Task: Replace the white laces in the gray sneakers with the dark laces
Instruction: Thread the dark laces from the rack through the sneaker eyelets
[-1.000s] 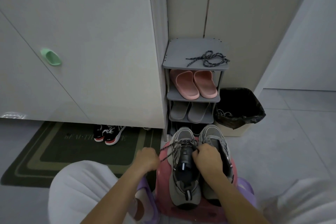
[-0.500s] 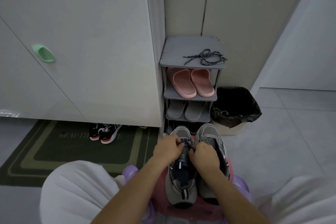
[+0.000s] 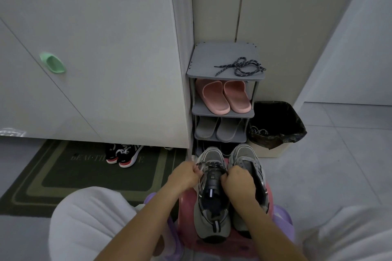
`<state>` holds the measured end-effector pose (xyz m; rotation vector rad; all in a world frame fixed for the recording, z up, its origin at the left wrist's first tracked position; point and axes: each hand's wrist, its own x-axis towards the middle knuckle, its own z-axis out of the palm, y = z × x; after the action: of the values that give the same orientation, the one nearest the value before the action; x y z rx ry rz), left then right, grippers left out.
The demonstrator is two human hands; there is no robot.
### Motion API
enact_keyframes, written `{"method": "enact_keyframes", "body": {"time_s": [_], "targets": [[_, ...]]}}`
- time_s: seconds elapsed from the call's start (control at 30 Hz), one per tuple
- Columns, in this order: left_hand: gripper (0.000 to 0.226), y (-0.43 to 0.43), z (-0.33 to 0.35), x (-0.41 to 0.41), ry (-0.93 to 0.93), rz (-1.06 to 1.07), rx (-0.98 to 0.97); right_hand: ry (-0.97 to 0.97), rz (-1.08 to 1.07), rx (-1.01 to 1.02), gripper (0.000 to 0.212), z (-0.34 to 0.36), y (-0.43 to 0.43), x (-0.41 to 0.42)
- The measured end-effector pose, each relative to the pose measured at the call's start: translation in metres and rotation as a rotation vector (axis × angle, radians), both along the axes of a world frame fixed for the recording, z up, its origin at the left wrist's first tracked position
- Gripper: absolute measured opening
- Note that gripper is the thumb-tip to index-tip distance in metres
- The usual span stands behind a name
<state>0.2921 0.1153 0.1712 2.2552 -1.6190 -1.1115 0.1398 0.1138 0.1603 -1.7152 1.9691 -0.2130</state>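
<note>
Two gray sneakers stand side by side on a pink stool in front of me. The left sneaker carries a dark speckled lace through its front eyelets. My left hand pinches that lace at the shoe's left side. My right hand grips the other end over the tongue and covers part of the right sneaker, which shows no lace. A second dark lace lies coiled on top of the gray shoe rack.
The rack holds pink slippers and gray slippers. A black-lined bin with white laces inside stands to its right. Black and red shoes sit on a dark green mat under a white cabinet. My knees flank the stool.
My left hand came in from the far left to the sneaker, then drew slightly apart from my right hand, and the dark lace now stretches between them.
</note>
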Motion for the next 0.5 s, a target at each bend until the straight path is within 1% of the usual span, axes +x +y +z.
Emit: {"method": "enact_keyframes", "body": {"time_s": [0.13,0.23,0.33,0.4,0.5], "targets": [[0.026,0.006,-0.003,0.007,0.035,-0.038,0.004,0.001,0.064,-0.005,0.024,0.002,-0.001,-0.004],[0.036,0.003,-0.006,0.014,0.028,0.002,0.102,-0.044,0.096,0.027,0.035,0.005,-0.004,-0.007],[0.028,0.000,-0.011,0.017,-0.023,0.029,0.157,-0.137,0.076,0.028,0.044,0.011,-0.009,-0.008],[0.021,-0.003,-0.015,0.015,-0.054,-0.031,0.070,-0.111,0.108,-0.003,0.041,0.015,-0.014,-0.009],[0.033,-0.009,-0.015,0.005,-0.003,-0.099,-0.109,-0.059,0.177,-0.038,0.036,0.023,-0.022,-0.008]]}}
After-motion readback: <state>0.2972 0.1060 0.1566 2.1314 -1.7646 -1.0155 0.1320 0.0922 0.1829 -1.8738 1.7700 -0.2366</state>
